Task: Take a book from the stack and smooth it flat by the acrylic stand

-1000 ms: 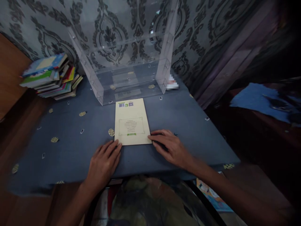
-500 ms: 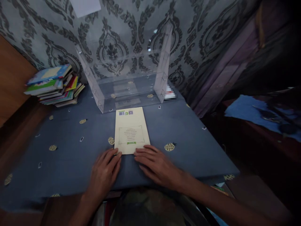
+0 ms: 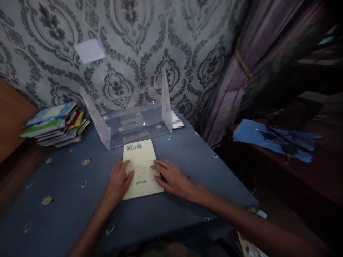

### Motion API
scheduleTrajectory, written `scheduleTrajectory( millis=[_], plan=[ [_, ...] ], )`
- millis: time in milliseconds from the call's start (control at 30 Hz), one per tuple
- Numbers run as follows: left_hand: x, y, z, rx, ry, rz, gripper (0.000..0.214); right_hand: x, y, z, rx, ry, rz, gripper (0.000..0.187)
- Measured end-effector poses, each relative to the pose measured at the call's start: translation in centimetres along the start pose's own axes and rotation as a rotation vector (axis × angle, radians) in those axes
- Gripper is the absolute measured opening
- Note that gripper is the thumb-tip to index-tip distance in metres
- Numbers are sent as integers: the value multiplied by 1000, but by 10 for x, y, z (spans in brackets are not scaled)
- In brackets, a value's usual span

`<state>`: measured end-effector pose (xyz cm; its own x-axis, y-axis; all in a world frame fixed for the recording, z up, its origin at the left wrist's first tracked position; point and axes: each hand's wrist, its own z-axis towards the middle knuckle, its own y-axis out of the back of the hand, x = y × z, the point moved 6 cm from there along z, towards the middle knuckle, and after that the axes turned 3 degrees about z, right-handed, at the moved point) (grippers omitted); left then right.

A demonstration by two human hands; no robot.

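A cream book (image 3: 143, 153) lies flat with its printed back cover up, a barcode and QR code at its far end and a green label near its lower part. My left hand (image 3: 118, 178) rests at its left edge, thumb and fingers apart, fingertips on the cover. On the opposite edge, my right hand (image 3: 173, 178) lies with spread fingers reaching onto the cover. Neither hand is wrapped around the book. Just beyond the book's far end stands a clear plastic rack (image 3: 103, 137) with two upright sides.
A stack of books (image 3: 57, 125) stands at the table's back left. A white-and-red item (image 3: 177, 121), partly blurred, sits right of the rack. The blue tablecloth (image 3: 195, 160) has pineapple prints. To the right, a blue cloth (image 3: 246, 134) bears dark tools beside a purple curtain (image 3: 227, 96).
Both hands have slid forward from the book's near corners to the middle of its side edges. The view has tilted upward and shifted right; the book keeps its place before the rack.
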<state>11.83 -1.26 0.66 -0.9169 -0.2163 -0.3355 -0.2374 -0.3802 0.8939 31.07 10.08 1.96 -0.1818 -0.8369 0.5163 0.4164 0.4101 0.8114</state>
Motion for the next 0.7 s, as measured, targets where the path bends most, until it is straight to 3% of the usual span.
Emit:
scheduleTrajectory(
  millis=[133,233,400,467,600,700],
  plan=[
    [6,4,15,-23,147,-256,42,-3,1,15,-71,-70,20,25],
    [12,3,20,-4,321,-588,47,-8,0,15,-143,-95,64,20],
    [18,2,20,-134,701,-1042,59,-13,-3,11,-178,-88,108,19],
    [13,-4,18,-106,838,-1158,61,-13,-3,11,-165,-83,112,18],
    [-12,-15,19,128,882,-1309,63,-13,-1,11,-140,-82,158,24],
    [-24,-5,25,163,814,-1319,73,-21,3,11,-178,-167,330,49]
  ],
)
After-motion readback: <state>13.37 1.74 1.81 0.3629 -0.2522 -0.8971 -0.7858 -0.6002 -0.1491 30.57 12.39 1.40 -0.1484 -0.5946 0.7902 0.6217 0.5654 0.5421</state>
